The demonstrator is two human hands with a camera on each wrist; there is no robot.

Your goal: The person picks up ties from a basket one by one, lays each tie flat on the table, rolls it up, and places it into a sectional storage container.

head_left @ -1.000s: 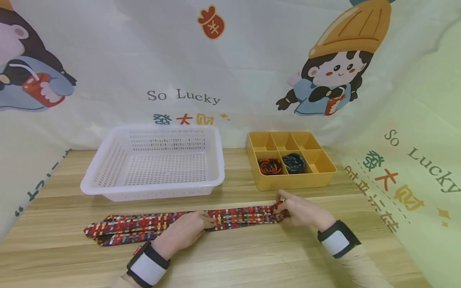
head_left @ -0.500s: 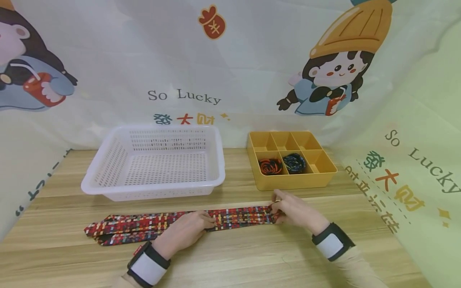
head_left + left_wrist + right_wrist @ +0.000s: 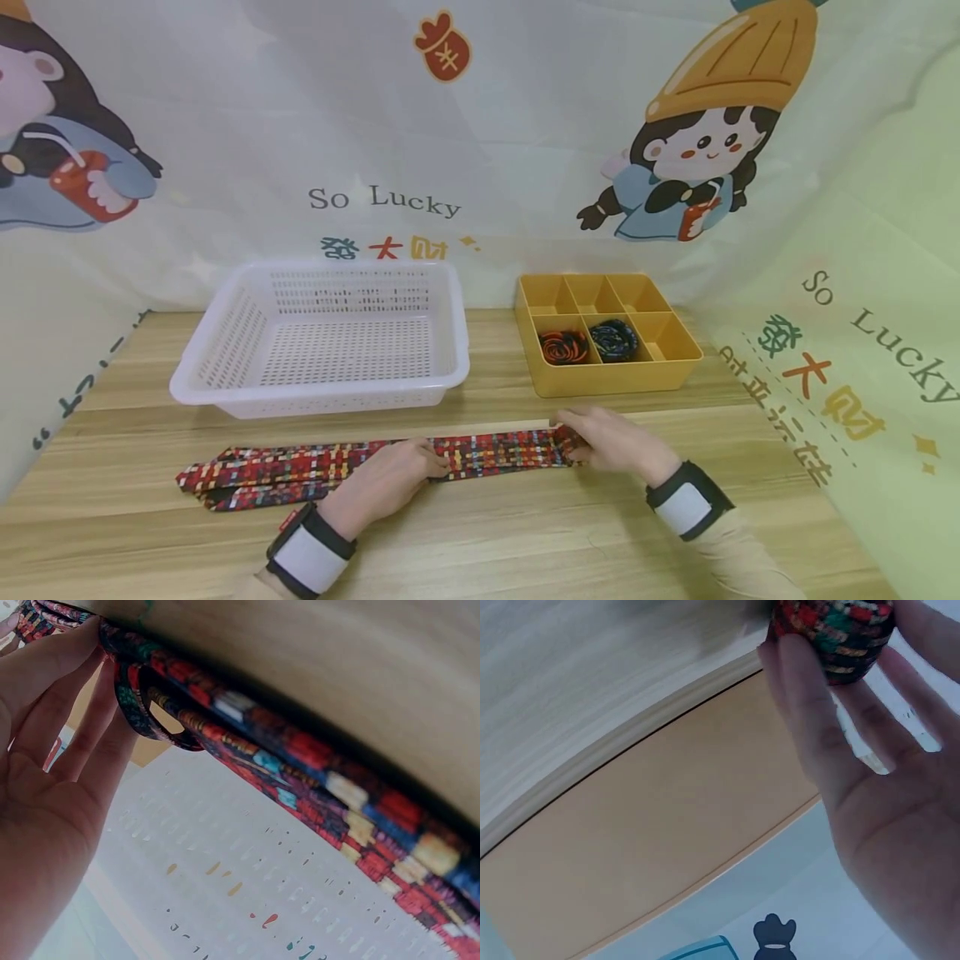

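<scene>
A red, multicoloured checked necktie (image 3: 300, 463) lies folded lengthwise across the table, its pointed ends at the left. My left hand (image 3: 384, 481) pinches it near the middle; in the left wrist view the fingers (image 3: 56, 656) meet at the tie's edge, where a loop of fabric hangs. At the right end my right hand (image 3: 618, 444) holds the tie's rolled-up part. That small roll (image 3: 836, 637) shows between thumb and fingers in the right wrist view. Part of the roll is hidden behind the fingers in the head view.
Behind the tie stands a white perforated basket (image 3: 318, 398). To its right, a yellow divided box (image 3: 611, 382) holds an orange-and-black rolled tie (image 3: 564, 347) and a dark blue patterned rolled tie (image 3: 613, 340) in front compartments. A printed cloth (image 3: 525, 167) hangs behind.
My right hand has moved a little to the left with the roll, and its raised finger has come down. The left hand stays in place on the tie.
</scene>
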